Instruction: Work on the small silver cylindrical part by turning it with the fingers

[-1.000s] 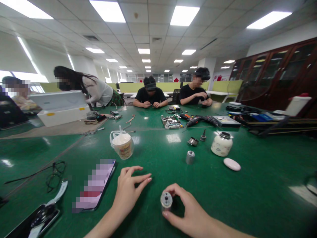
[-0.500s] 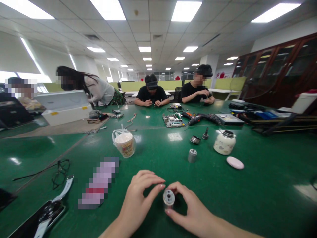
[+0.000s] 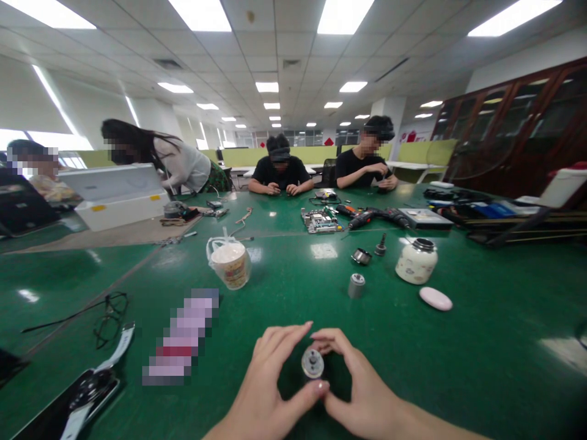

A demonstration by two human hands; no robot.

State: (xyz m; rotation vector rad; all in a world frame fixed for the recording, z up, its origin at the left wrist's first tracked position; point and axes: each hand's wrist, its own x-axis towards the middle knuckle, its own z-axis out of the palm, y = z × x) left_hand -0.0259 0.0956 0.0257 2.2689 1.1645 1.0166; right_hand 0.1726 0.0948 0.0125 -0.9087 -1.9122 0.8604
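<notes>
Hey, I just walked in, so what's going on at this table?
Someone has both hands curved around a small metal cylinder, the left hand on one side and the right hand on the other; whether each touches it is unclear. A similar cylinder stands farther out on the green table, near a white jar. Across the table, two people in black have their hands raised or resting there.

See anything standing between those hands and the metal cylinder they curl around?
Nothing visible does: the left hand and right hand curl around the cylinder with no other thing between. The second cylinder stands beyond them, to the right.
</notes>
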